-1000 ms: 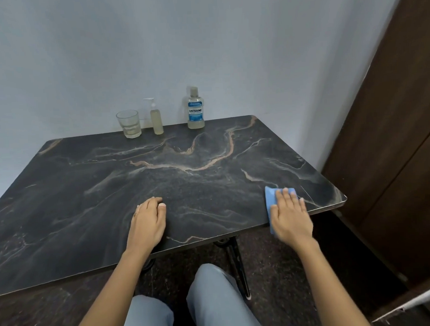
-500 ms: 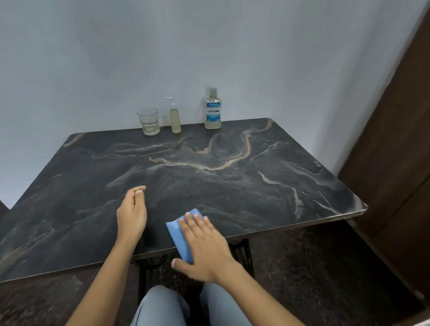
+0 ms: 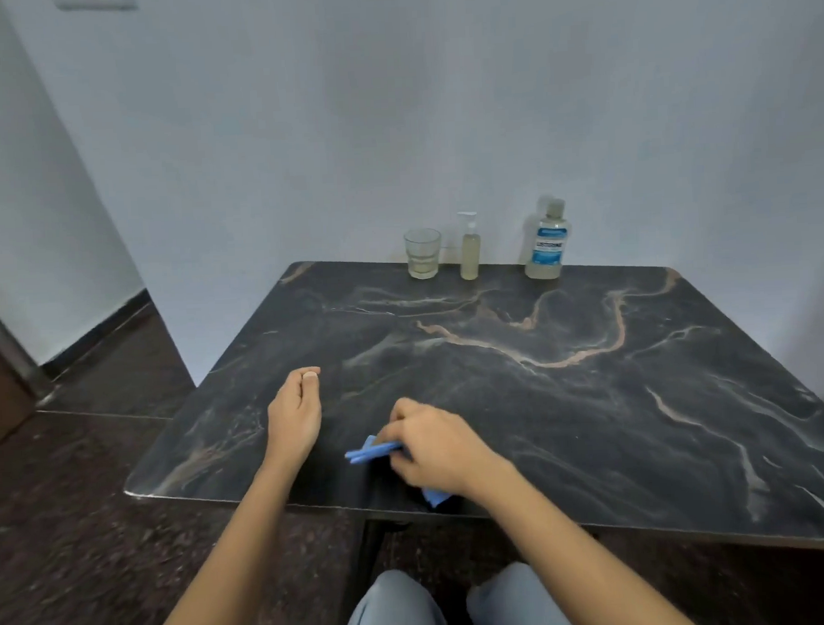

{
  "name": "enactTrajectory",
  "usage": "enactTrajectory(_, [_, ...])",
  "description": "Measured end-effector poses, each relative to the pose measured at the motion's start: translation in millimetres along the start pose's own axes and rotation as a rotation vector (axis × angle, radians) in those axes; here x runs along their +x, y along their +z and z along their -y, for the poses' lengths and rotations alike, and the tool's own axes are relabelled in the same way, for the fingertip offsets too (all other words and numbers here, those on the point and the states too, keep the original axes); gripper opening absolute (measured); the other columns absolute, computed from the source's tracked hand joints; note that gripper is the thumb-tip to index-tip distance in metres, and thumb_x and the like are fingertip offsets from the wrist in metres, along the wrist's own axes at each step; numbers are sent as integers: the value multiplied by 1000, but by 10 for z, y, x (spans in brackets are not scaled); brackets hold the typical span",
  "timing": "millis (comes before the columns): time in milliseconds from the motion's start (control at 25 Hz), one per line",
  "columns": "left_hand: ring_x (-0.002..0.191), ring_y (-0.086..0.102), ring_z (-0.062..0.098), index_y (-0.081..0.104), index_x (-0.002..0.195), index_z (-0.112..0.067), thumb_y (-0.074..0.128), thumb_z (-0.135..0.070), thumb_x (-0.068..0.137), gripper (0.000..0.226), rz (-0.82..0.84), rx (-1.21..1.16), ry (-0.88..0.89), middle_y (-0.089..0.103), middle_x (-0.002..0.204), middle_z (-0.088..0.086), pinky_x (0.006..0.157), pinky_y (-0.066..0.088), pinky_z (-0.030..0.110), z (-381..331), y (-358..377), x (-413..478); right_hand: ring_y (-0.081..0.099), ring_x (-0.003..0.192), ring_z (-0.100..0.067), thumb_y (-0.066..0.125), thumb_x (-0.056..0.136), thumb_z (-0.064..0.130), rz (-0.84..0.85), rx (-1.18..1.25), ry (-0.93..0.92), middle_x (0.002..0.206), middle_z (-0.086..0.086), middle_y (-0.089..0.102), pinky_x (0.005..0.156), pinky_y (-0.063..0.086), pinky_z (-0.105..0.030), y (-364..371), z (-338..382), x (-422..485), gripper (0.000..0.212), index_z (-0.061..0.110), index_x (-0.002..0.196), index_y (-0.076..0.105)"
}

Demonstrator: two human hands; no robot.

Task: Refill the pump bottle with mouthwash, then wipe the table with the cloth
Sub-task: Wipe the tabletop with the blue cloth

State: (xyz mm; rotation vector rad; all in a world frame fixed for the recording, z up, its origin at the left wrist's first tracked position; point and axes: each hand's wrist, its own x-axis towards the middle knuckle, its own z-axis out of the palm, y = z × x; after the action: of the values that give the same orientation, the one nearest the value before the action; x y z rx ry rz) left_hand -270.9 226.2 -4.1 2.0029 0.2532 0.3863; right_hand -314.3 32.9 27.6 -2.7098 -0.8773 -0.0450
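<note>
My right hand [image 3: 432,446] grips a folded blue cloth [image 3: 371,451] near the front edge of the dark marble table [image 3: 569,400]; one blue corner pokes out under my wrist. Just left of it my left hand [image 3: 294,414] rests on the tabletop, fingers together and holding nothing. At the back edge by the wall stand a slim pump bottle [image 3: 469,248] with pale yellowish liquid and a mouthwash bottle [image 3: 546,242] with a blue label.
A clear glass [image 3: 422,254] with a little pale liquid stands left of the pump bottle. The white wall runs behind the table. Dark floor lies to the left, and my knees show under the front edge.
My right hand slid the cloth from the table's right front corner leftward along the front edge, then went from lying flat on it to gripping it bunched. My left hand stayed on the table.
</note>
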Motion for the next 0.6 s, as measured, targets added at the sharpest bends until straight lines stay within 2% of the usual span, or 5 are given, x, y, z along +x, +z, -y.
enactTrajectory(120, [110,53,17,60,124,-11,36,-27,102,36,9,30,-1,60,115,-2,92,37,28,74,9,179,59,95,-26,55,84,21,-63,15,91,106,-3,59,82,50,-38,-266,-293,323,32,27,114,65])
enactTrajectory(240, [97,51,14,61,106,-13,36,-23,102,27,31,77,41,57,100,-4,84,35,26,82,82,369,59,83,-14,67,78,18,-150,231,187,92,3,69,78,50,-34,-491,-605,732,22,21,100,71])
enactTrajectory(320, [94,52,15,58,97,-16,37,-23,102,23,47,103,67,59,97,-4,82,36,27,112,156,572,62,85,-13,72,74,19,-208,293,225,93,3,71,76,50,-30,-573,-803,1101,24,19,98,72])
enactTrajectory(440, [96,54,14,60,103,-15,37,-26,102,25,78,163,107,61,100,-4,82,38,28,188,276,982,63,89,-14,72,74,17,-264,234,212,97,1,70,79,52,-31,-548,-1085,1774,28,17,102,71])
enactTrajectory(600, [96,53,13,59,107,-14,36,-27,102,27,102,294,166,60,102,-4,80,37,28,294,447,1558,63,91,-23,60,79,8,-239,37,140,98,-4,70,76,53,-38,-420,-1386,2692,27,17,102,70])
